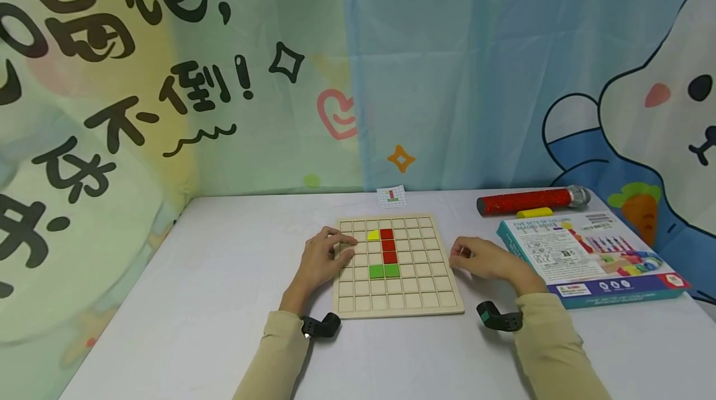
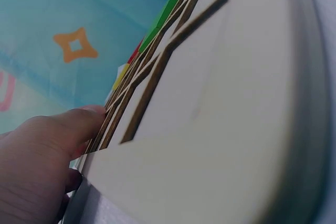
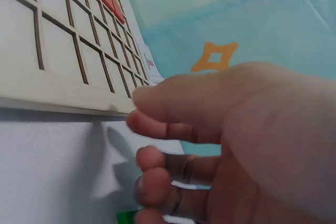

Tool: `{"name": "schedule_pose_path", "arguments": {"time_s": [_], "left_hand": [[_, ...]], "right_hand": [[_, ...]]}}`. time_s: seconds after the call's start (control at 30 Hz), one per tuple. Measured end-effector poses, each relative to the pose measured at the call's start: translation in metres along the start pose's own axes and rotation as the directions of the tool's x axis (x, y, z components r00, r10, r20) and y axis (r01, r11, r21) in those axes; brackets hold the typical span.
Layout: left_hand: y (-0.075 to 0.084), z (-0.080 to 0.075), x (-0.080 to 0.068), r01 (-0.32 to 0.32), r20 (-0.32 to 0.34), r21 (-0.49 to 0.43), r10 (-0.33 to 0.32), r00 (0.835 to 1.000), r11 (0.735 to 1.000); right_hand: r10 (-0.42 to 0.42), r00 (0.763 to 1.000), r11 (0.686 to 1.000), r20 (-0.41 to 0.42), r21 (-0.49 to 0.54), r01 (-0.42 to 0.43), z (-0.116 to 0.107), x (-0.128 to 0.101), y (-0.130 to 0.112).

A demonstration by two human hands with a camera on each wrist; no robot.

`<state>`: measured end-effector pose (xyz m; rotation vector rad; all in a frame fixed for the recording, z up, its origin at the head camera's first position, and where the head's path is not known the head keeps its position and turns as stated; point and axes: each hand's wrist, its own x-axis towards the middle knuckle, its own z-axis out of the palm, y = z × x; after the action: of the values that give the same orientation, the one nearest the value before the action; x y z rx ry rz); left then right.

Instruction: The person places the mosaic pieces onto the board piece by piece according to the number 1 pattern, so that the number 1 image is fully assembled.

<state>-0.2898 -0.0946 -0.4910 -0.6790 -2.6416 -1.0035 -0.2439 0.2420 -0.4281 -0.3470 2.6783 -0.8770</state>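
Observation:
A pale wooden grid board (image 1: 397, 307) lies flat on the white table. One yellow square (image 1: 373, 235), a column of red squares (image 1: 388, 245) and two green squares (image 1: 384, 271) sit in its cells. My left hand (image 1: 321, 257) holds the board's left edge, with thumb and index finger over the border cells. At the right edge my right hand (image 1: 481, 258) pinches the rim between thumb and index finger; the other fingers are curled beneath, as the right wrist view shows. The left hand's lower fingers are partly hidden in the left wrist view.
A small pattern card (image 1: 391, 197) with a coloured grid lies behind the board. To the right are a boxed set (image 1: 593, 251), a red tube with a silvery end (image 1: 526, 200) and a yellow piece (image 1: 534, 212). A printed curtain (image 1: 425, 77) hangs behind the table.

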Motion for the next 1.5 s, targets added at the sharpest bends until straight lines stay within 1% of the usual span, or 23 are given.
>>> {"name": "schedule_pose_path", "arguments": {"time_s": [0.1,0.17,0.27,0.43,0.53,0.63,0.7,0.87,1.0,1.17,1.5], "left_hand": [[0.000,-0.001,0.000,0.001,0.000,0.001,-0.001,1.000,1.000],[0.001,-0.001,0.000,0.004,0.001,0.003,-0.004,1.000,1.000],[0.001,-0.001,0.000,0.008,-0.003,0.001,-0.008,1.000,1.000],[0.001,0.000,0.000,0.009,-0.012,-0.003,-0.009,1.000,1.000],[0.002,0.000,0.000,0.009,-0.014,-0.007,-0.009,1.000,1.000],[0.002,0.000,0.000,0.010,-0.012,-0.011,-0.010,1.000,1.000],[0.002,0.000,-0.001,0.007,-0.012,-0.016,-0.007,1.000,1.000],[0.002,0.000,-0.001,0.003,-0.014,-0.022,-0.003,1.000,1.000],[0.001,0.001,-0.001,0.006,-0.014,-0.019,-0.006,1.000,1.000],[0.000,0.001,-0.001,0.007,-0.011,-0.025,-0.007,1.000,1.000],[0.001,0.001,-0.001,0.018,-0.009,-0.024,-0.018,1.000,1.000]], "right_hand": [[0.024,0.999,1.000,0.029,0.020,-0.024,0.002,0.001,0.003],[0.026,0.999,0.999,0.024,0.024,-0.026,0.004,0.003,0.005],[0.019,1.000,0.999,-0.018,0.026,-0.019,0.006,0.007,0.007],[-0.024,0.995,0.999,-0.098,0.036,0.028,0.006,0.008,0.007],[-0.029,0.991,0.999,-0.127,0.036,0.034,0.003,0.007,0.008],[-0.004,0.988,1.000,-0.153,0.012,0.006,0.000,0.006,0.010],[0.020,0.988,1.000,-0.154,-0.014,-0.022,-0.002,0.004,0.012],[0.119,0.986,0.988,-0.117,-0.081,-0.129,-0.003,0.000,0.012],[0.184,0.976,0.977,-0.113,-0.091,-0.195,-0.003,-0.002,0.010],[0.209,0.970,0.971,-0.127,-0.091,-0.221,-0.002,-0.002,0.008],[0.194,0.969,0.973,-0.150,-0.096,-0.210,0.000,0.000,0.011]]}}
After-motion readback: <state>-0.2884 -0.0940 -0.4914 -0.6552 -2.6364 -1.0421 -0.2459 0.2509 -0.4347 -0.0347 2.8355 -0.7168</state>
